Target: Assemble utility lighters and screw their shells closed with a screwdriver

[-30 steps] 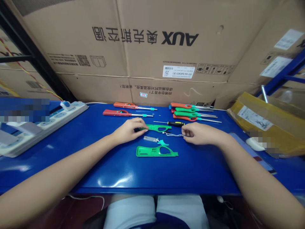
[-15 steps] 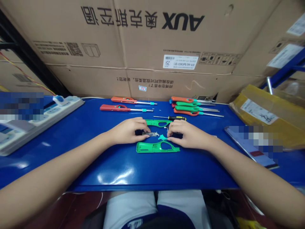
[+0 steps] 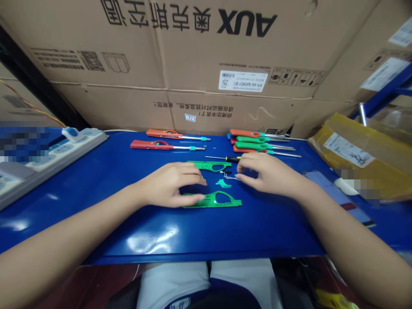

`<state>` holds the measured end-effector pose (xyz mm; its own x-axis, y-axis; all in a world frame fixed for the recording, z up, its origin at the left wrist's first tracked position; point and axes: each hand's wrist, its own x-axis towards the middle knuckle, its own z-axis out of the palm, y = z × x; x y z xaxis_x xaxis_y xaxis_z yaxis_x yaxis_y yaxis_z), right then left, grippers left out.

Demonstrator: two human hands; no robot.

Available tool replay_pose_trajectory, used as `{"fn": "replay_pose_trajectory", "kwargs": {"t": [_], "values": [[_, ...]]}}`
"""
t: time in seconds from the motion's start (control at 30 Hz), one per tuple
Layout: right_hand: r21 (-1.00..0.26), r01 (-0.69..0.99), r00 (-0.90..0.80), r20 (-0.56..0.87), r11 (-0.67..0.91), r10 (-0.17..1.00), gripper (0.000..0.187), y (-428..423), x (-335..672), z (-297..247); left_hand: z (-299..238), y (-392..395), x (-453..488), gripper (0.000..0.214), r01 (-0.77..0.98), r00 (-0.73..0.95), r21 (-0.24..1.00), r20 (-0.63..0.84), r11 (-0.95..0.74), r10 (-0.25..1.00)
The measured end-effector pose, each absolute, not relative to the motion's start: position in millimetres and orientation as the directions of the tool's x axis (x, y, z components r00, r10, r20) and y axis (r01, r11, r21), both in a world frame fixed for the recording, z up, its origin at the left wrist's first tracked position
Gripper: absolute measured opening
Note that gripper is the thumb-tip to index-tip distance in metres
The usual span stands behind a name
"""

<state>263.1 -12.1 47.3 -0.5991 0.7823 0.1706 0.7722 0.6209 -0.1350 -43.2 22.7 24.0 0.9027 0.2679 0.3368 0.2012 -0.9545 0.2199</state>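
My left hand (image 3: 175, 185) hovers with fingers and thumb apart, holding nothing. Its thumb overlaps the lower green lighter shell half (image 3: 223, 198), and its fingertips are near the upper green shell half (image 3: 214, 166). A turquoise trigger (image 3: 223, 183) lies between the two halves. Just right of it, a small black igniter piece (image 3: 227, 172) has a thin whitish wire (image 3: 232, 177) running to my right hand (image 3: 262, 174). That hand's thumb and index finger are closed at the wire's end; what continues under the palm is hidden. A screwdriver (image 3: 232, 159) lies behind, its handle partly covered.
Two red-orange lighters (image 3: 151, 145) lie at the back left, and a pile of orange and green lighters (image 3: 252, 146) at the back right. A power strip (image 3: 61, 150) stands left. A phone (image 3: 337, 195) and a yellow-taped box (image 3: 354, 150) are right. A large carton (image 3: 193, 56) walls the back.
The turquoise trigger is out of my right hand and lies on the table; that hand has shifted right. My left hand has let go of the small metallic piece and opened.
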Motion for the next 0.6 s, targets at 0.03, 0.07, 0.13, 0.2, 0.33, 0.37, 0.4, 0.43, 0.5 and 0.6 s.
{"fn": "replay_pose_trajectory", "kwargs": {"t": [0.03, 0.07, 0.13, 0.2, 0.33, 0.37, 0.4, 0.43, 0.5, 0.6], "values": [[-0.104, 0.801, -0.572, 0.156, 0.589, 0.805, 0.012, -12, 269, 50, 24, 19, -41, 0.037, 0.202, 0.914, 0.219, 0.307, -0.955, 0.264], [-0.086, 0.829, -0.542, 0.118, 0.552, 0.832, 0.010, -13, 276, 52, 24, 16, -40, 0.045, 0.211, 0.924, 0.214, 0.276, -0.954, 0.266], [-0.113, 0.877, -0.474, -0.044, 0.467, 0.879, 0.013, -12, 291, 52, 23, 14, -40, 0.050, 0.221, 0.935, 0.201, 0.233, -0.954, 0.266], [-0.106, 0.928, -0.372, -0.181, 0.357, 0.911, 0.014, -11, 303, 48, 21, 15, -40, 0.041, 0.222, 0.937, 0.192, 0.228, -0.956, 0.263], [-0.067, 0.950, -0.313, -0.237, 0.306, 0.920, 0.009, -6, 309, 40, 18, 20, -41, 0.029, 0.220, 0.930, 0.201, 0.252, -0.955, 0.267], [-0.078, 0.946, -0.325, -0.244, 0.316, 0.914, 0.009, -6, 307, 40, 17, 21, -41, 0.029, 0.222, 0.928, 0.212, 0.252, -0.952, 0.273], [-0.093, 0.940, -0.341, -0.251, 0.328, 0.906, 0.008, -6, 304, 42, 16, 22, -40, 0.030, 0.227, 0.926, 0.226, 0.251, -0.947, 0.282], [-0.107, 0.935, -0.355, -0.248, 0.339, 0.901, 0.007, -7, 301, 44, 15, 23, -40, 0.030, 0.231, 0.924, 0.240, 0.250, -0.943, 0.290], [-0.115, 0.923, -0.385, -0.222, 0.368, 0.896, 0.003, -10, 294, 52, 14, 24, -40, 0.030, 0.237, 0.920, 0.266, 0.248, -0.935, 0.303], [-0.160, 0.894, -0.442, -0.155, 0.419, 0.883, 0.003, -15, 286, 62, 12, 26, -40, 0.031, 0.237, 0.917, 0.285, 0.251, -0.929, 0.311]]}}
